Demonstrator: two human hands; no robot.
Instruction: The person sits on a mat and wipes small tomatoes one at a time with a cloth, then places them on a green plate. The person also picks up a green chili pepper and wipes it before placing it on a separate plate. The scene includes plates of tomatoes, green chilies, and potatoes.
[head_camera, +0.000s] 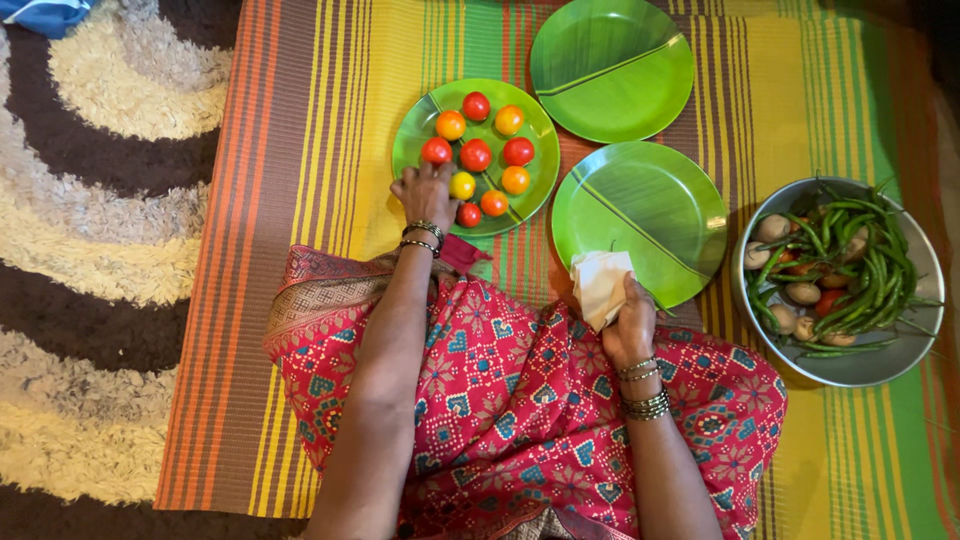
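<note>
I count three round green plates on the striped mat (330, 150). The left plate (420, 125) carries nine small tomatoes: four red, four orange and one yellow. The upper plate (611, 68) and the right plate (648, 218) are bare, each with a raised rib across it.

My left hand (425, 190) lies on the near rim of the left plate, fingers curled down beside the yellow tomato (462, 185) and a red tomato (436, 151); I cannot tell whether they pinch anything. Two bangles sit on that wrist.

My right hand (628, 328) is clenched around one white cloth (600, 285), which is pressed on the near edge of the right plate. Several bangles ring that wrist.

To the right, just beside that plate, stands one steel bowl (900, 350) heaped with many long green chillies (860, 270), too many to count. Among them I see about six pale brown round vegetables and a few red tomatoes.

A shaggy rug (100, 200) in cream and brown lies left of the mat. Red patterned fabric (520, 400) covers my lap.
</note>
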